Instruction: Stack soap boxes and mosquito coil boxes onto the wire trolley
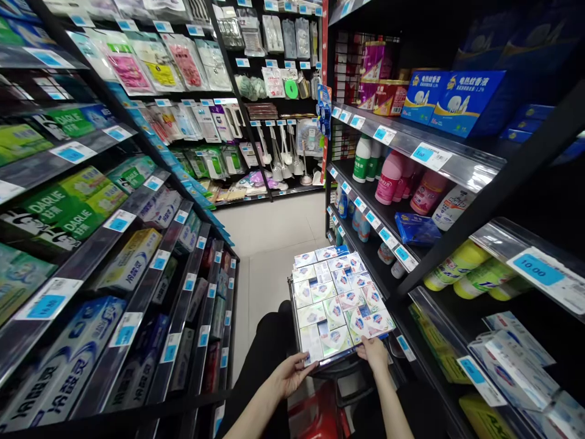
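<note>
Low in front of me, a tray is packed with white soap boxes that bear blue-and-red logos. The boxes lie in several rows, some flat and some at different angles, with small gaps between them. At the near left corner my left hand is closed on the tray's edge, its fingertips against the corner box. Along the near edge, toward the right, my right hand grips with its fingers at the front boxes. The undersides of the fingers are partly hidden.
Beneath the tray is a red object with black bars. Toothpaste boxes fill the left shelves. On the right shelves stand pink bottles, blue cartons and more white packs. A tiled aisle floor runs ahead to hanging goods.
</note>
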`<state>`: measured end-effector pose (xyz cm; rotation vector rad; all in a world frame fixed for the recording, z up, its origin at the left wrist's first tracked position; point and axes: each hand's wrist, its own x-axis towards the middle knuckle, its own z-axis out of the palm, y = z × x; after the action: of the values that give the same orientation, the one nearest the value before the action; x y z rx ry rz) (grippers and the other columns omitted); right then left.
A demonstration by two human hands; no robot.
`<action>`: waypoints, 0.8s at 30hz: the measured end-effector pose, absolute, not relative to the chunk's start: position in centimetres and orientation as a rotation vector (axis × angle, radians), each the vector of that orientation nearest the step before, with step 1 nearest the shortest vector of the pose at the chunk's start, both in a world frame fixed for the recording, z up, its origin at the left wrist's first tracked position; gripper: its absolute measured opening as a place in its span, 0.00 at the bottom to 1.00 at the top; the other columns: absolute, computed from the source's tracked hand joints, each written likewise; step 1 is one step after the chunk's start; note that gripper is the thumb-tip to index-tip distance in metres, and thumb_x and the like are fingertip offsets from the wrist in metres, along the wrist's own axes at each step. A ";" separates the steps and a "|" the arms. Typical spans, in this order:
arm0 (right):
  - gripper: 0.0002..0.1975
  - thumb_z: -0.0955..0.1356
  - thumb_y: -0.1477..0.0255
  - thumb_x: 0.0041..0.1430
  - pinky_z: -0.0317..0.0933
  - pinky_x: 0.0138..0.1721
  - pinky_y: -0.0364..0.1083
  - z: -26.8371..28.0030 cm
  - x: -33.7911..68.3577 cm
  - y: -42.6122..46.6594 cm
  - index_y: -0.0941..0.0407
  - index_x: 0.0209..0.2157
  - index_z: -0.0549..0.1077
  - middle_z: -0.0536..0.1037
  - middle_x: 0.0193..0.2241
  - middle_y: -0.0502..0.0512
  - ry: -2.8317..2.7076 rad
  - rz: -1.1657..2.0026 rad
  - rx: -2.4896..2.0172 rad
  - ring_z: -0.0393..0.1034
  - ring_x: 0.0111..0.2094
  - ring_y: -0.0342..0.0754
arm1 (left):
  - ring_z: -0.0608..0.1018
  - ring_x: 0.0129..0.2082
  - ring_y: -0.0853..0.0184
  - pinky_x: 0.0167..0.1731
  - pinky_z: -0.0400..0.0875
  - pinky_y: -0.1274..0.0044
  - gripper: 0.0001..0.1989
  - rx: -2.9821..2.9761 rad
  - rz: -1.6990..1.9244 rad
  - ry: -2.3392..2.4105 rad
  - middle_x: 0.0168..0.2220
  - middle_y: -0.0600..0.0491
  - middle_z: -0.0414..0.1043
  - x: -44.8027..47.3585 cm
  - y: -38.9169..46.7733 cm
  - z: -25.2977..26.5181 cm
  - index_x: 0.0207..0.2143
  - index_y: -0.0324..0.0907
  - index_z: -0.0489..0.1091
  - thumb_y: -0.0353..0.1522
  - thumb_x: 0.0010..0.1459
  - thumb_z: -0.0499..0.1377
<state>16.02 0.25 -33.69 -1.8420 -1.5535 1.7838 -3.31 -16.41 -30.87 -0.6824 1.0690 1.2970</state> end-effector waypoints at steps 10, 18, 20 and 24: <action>0.15 0.66 0.57 0.54 0.65 0.24 0.43 -22.9 23.0 0.7 0.56 0.30 0.70 0.76 0.27 0.54 -1.724 1.741 -1.565 0.73 0.25 0.47 | 0.81 0.38 0.56 0.41 0.77 0.73 0.23 -0.236 1.082 1.365 0.38 0.36 0.76 -5.6 -19.2 -29.6 0.46 0.29 0.64 0.27 0.48 0.65; 0.26 0.73 0.54 0.35 0.61 0.48 0.61 -9.4 41.0 15.8 0.59 0.33 0.73 0.75 0.41 0.76 -1.811 0.380 -2.308 0.67 0.50 0.71 | 0.61 0.59 0.37 0.54 0.58 0.51 0.33 0.681 0.393 2.793 0.58 0.32 0.61 -9.5 -24.8 -31.2 0.53 0.32 0.63 0.44 0.48 0.53; 0.23 0.74 0.57 0.28 0.61 0.49 0.60 -10.9 42.2 18.9 0.57 0.27 0.72 0.76 0.38 0.76 -1.894 0.553 -2.336 0.66 0.50 0.72 | 0.66 0.55 0.37 0.50 0.62 0.55 0.40 0.621 0.237 2.790 0.56 0.28 0.60 -9.4 -24.7 -31.4 0.57 0.26 0.57 0.48 0.50 0.51; 0.16 0.72 0.58 0.26 0.61 0.49 0.62 -14.3 43.6 20.6 0.50 0.19 0.65 0.76 0.26 0.66 -1.990 0.728 -2.291 0.71 0.42 0.72 | 0.72 0.47 0.43 0.45 0.66 0.61 0.41 0.572 0.178 2.720 0.53 0.29 0.63 -9.8 -24.0 -31.6 0.60 0.27 0.52 0.50 0.54 0.47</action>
<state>43.57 20.63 -14.27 -2.2909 -1.9902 0.7282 -9.82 -24.00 -31.65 0.5719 2.7196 0.1782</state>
